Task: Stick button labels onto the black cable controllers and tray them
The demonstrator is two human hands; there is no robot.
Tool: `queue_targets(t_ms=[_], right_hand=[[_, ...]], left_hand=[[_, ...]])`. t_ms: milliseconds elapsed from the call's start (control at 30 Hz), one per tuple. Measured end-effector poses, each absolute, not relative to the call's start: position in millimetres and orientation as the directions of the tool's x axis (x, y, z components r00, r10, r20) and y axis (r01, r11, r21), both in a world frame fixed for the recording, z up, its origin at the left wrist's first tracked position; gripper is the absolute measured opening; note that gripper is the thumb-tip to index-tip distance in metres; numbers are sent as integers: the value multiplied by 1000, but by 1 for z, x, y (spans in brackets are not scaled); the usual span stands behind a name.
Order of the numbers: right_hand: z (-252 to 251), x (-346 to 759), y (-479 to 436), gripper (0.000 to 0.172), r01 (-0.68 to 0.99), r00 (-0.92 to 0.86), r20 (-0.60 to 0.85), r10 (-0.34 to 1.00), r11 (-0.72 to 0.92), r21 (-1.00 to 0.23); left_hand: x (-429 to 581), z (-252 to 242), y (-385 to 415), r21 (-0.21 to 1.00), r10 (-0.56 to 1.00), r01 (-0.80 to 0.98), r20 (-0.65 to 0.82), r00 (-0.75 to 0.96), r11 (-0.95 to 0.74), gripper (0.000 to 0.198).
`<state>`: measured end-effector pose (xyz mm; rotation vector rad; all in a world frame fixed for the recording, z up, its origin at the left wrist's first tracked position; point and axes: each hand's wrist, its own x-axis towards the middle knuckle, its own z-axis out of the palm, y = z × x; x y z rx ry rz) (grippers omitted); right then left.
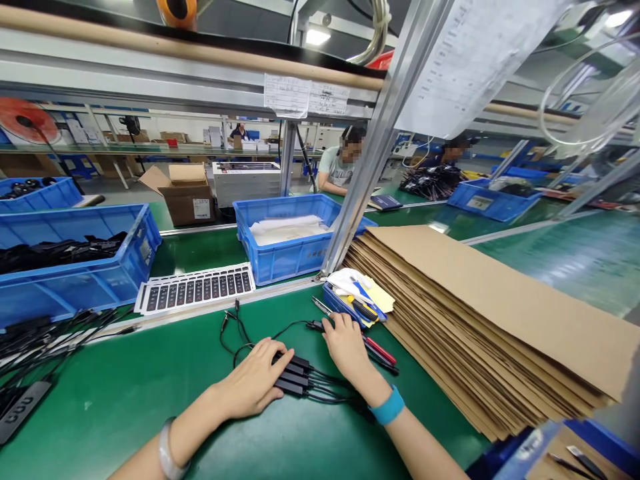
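Several small black adapter blocks [296, 375] with thin black cables [240, 333] lie side by side on the green mat [150, 393]. My left hand [257, 383] rests flat on top of the blocks, fingers stretched out over them. My right hand [345, 347] lies just right of them with its fingertips on a black cable plug [316, 326]; a blue band is on that wrist. A sheet of black labels [197, 288] lies beyond the cables.
A tall stack of brown cardboard sheets [480, 313] fills the right side. Red and black pens [380, 353] and a small tray of tools [355, 297] sit by my right hand. Blue bins [75, 280] [295, 257] stand behind; tangled cables [45, 333] at left. Two people work across the line.
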<state>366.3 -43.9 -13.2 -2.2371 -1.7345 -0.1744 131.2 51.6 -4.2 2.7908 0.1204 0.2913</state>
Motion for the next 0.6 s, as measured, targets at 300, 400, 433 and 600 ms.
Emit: queue_targets(t_ms=[300,400,433,600], right_hand=[[-24,339,-48,46,953,32,241,970,43,-301],[-23,335,-57,56,832,-39,236,971,162,-531],[-22,333,-59,60,789,-27,235,972,165,-592],[-22,321,-62,76,655,194,259,946,71,-752]], left_hand=[[130,-28,37,114,148,132,148,978,-985,75],[128,-32,34,122,154,135,161,975,-983,79],[128,-32,33,133,154,133,163,975,-982,82],[130,-39,29,209,183,145,179,967,-967,94]])
